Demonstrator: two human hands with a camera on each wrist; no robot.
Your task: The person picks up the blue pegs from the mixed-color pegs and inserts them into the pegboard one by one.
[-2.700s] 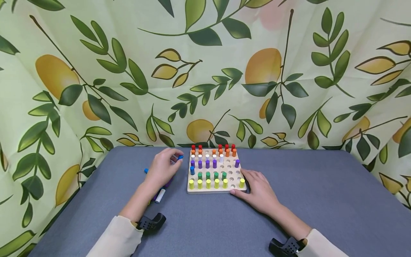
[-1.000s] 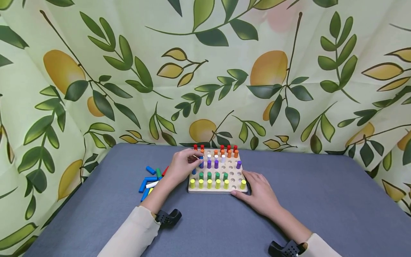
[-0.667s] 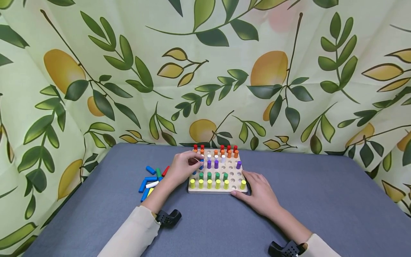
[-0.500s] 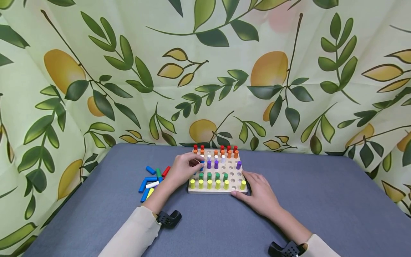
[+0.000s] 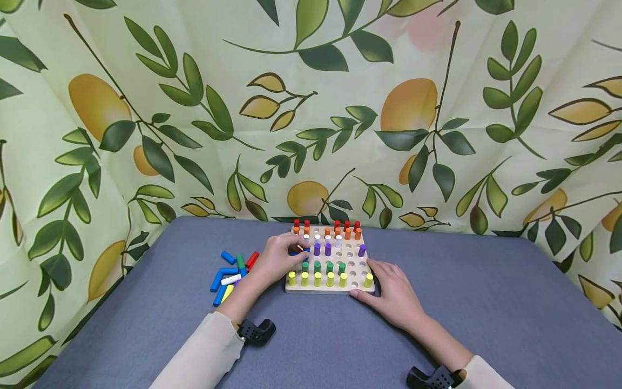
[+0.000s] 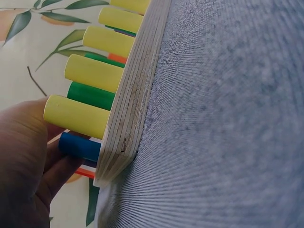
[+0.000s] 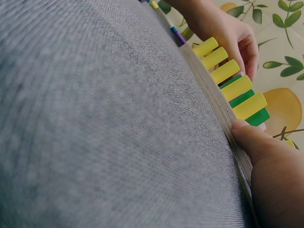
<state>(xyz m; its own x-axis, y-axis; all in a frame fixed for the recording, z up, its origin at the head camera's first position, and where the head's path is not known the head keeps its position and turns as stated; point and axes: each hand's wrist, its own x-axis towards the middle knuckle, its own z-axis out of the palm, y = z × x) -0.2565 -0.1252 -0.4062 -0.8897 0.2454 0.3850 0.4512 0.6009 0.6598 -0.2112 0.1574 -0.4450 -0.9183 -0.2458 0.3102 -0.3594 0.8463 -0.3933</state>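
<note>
A wooden pegboard (image 5: 320, 289) stands on the table, with rows of red, orange, white, purple, blue, green and yellow pegs upright in it. My left hand (image 5: 277, 262) reaches over its left side and pinches a blue peg (image 5: 307, 250) between thumb and fingers, low at the blue row; the fingers partly cover it. Another blue peg (image 6: 80, 146) stands at the board's left edge in the left wrist view. At the near right corner, my right hand (image 5: 396, 292) holds the board, its thumb against the front edge and its fingers along the right side.
Loose pegs lie in a pile left of the board, among them a white peg (image 5: 230, 280), a red peg (image 5: 252, 260) and several blue ones. My left forearm passes over the pile's right side. A leaf-patterned cloth (image 5: 311, 108) hangs behind the table.
My left hand has carried the blue peg rightward from beside the board to over its blue row, then lowered it. My right hand keeps its place at the corner.
</note>
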